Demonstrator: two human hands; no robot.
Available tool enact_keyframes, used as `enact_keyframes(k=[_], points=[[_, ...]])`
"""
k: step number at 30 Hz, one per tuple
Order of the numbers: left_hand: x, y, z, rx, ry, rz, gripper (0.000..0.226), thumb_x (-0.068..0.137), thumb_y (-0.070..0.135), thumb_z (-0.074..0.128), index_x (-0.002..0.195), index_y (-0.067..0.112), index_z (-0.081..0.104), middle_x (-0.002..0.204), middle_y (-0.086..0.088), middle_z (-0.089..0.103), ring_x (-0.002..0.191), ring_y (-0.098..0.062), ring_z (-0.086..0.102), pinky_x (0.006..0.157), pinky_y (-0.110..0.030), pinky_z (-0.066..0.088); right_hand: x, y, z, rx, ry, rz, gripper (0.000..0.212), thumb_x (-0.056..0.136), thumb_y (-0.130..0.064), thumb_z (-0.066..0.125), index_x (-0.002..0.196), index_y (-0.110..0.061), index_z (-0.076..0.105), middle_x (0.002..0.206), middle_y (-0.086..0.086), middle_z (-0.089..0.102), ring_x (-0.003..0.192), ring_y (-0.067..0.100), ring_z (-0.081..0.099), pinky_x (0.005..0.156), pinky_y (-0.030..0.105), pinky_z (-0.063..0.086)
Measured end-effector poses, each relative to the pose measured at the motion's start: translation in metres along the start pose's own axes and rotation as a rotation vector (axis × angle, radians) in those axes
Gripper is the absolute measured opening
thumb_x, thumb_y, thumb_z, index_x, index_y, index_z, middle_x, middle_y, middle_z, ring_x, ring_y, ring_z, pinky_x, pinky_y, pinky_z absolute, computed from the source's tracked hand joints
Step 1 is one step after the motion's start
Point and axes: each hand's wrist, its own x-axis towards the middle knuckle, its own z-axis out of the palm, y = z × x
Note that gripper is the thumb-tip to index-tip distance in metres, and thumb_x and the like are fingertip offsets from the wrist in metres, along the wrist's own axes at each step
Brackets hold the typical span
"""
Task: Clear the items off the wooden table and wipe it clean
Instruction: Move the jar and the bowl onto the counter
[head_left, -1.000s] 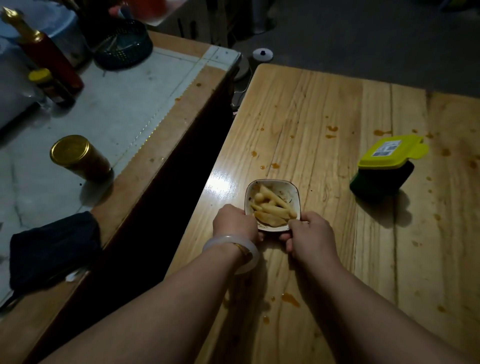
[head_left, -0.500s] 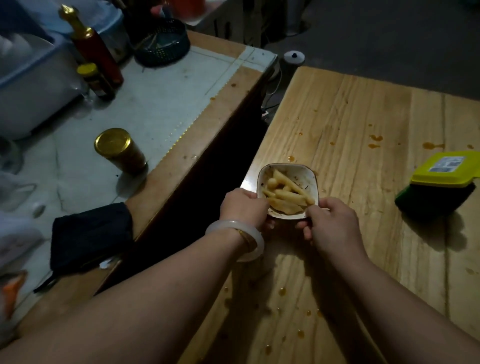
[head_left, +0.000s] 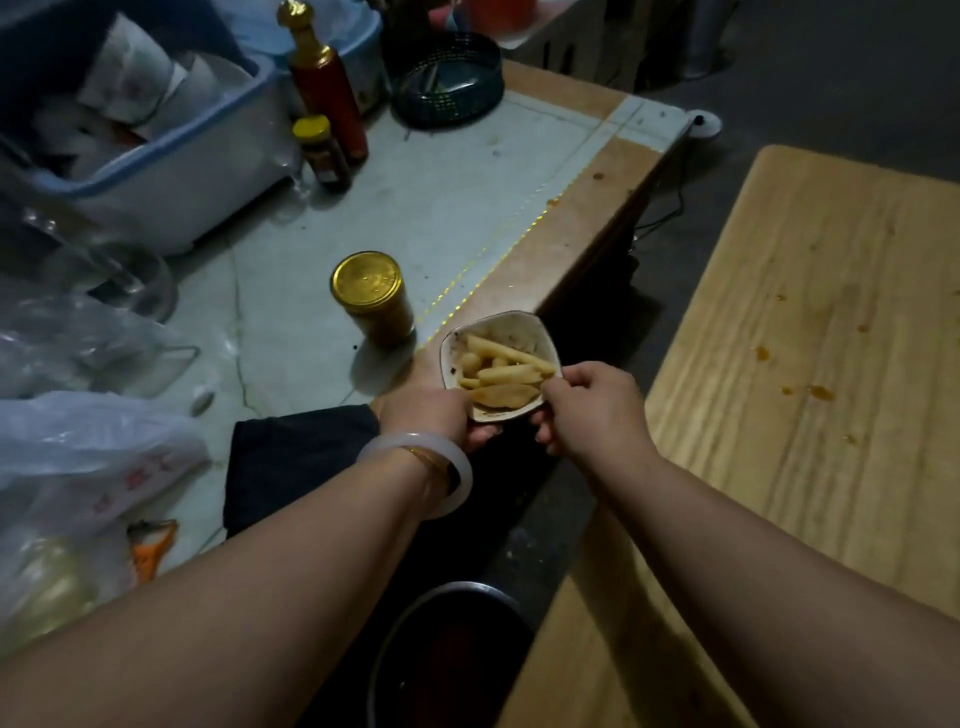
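At the far left, a blue-rimmed tub (head_left: 156, 171) holds crumpled papers, with clear plastic bags (head_left: 78, 467) lying nearer on the side table (head_left: 457, 208). A red bottle (head_left: 327, 88) and a small yellow-capped jar (head_left: 319, 150) stand beside the tub, a dark mesh basket (head_left: 448, 78) farther back. A gold-lidded jar (head_left: 374, 299) stands just left of the small white dish (head_left: 501, 366) of pale food sticks. The left hand (head_left: 434, 413), with a pale bangle (head_left: 421, 470) at its wrist, grips the dish's near-left edge; the right hand (head_left: 589, 410) pinches its near-right rim. The dish is held above the side table's edge and the dark gap. To the right lies the wooden table (head_left: 810, 389), spotted with orange sauce.
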Motion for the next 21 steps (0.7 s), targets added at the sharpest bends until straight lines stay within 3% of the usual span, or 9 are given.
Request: enact_keyframes(k=[6, 8, 11, 15, 18, 21], points=[[0.057, -0.019, -0.043, -0.053, 0.07, -0.116, 0.02, 0.088, -0.009, 0.04, 0.091, 0.006, 0.053, 0.084, -0.018, 0.061, 0.057, -0.023, 0.06, 0.032, -0.019, 0.044, 0.024, 0.008, 0.071, 0.061, -0.061, 0.142, 0.011, 0.093, -0.004, 0.053, 0.084, -0.001, 0.059, 0.053, 0.012, 0.057, 0.032, 0.015, 0.054, 0.034, 0.021, 0.042], [0.075, -0.023, -0.052, -0.087, 0.155, -0.186, 0.022, 0.088, -0.009, 0.038, 0.086, 0.009, 0.05, 0.078, -0.021, 0.063, 0.045, -0.025, 0.061, 0.028, -0.018, 0.04, 0.032, 0.011, 0.091, 0.064, -0.07, 0.176, 0.011, 0.093, -0.003, 0.055, 0.082, -0.004, 0.057, 0.055, 0.013, 0.058, 0.035, 0.018, 0.057, 0.036, 0.024, 0.045], [0.09, -0.024, -0.062, -0.082, 0.195, -0.231, 0.022, 0.089, -0.008, 0.039, 0.096, 0.009, 0.051, 0.068, -0.021, 0.062, 0.027, -0.022, 0.055, 0.026, -0.018, 0.037, 0.043, 0.015, 0.115, 0.032, -0.063, 0.217, 0.019, 0.091, 0.002, 0.053, 0.075, -0.006, 0.058, 0.057, 0.014, 0.06, 0.039, 0.022, 0.06, 0.04, 0.027, 0.048], [0.098, -0.024, -0.066, 0.013, 0.189, -0.181, 0.028, 0.091, -0.008, 0.047, 0.118, -0.008, 0.053, 0.09, -0.022, 0.06, 0.027, -0.012, 0.051, 0.024, -0.014, 0.032, 0.052, 0.02, 0.13, 0.002, -0.059, 0.252, 0.027, 0.088, 0.008, 0.049, 0.068, -0.006, 0.059, 0.053, 0.014, 0.062, 0.043, 0.024, 0.063, 0.052, 0.035, 0.057], [0.103, -0.026, -0.067, 0.061, 0.198, -0.208, 0.031, 0.091, -0.007, 0.047, 0.121, -0.004, 0.054, 0.082, -0.023, 0.06, 0.041, -0.019, 0.057, 0.024, -0.016, 0.035, 0.055, 0.023, 0.135, 0.011, -0.058, 0.273, 0.029, 0.088, 0.01, 0.046, 0.069, -0.009, 0.056, 0.056, 0.015, 0.062, 0.046, 0.026, 0.063, 0.058, 0.04, 0.059], [0.105, -0.023, -0.067, -0.018, 0.134, -0.207, 0.041, 0.099, 0.005, 0.043, 0.135, -0.013, 0.036, 0.124, -0.025, 0.051, 0.033, 0.014, 0.045, 0.037, -0.002, 0.034, 0.057, 0.024, 0.137, 0.035, -0.069, 0.279, 0.029, 0.089, 0.01, 0.044, 0.074, -0.011, 0.057, 0.061, 0.016, 0.063, 0.043, 0.022, 0.062, 0.048, 0.031, 0.053]])
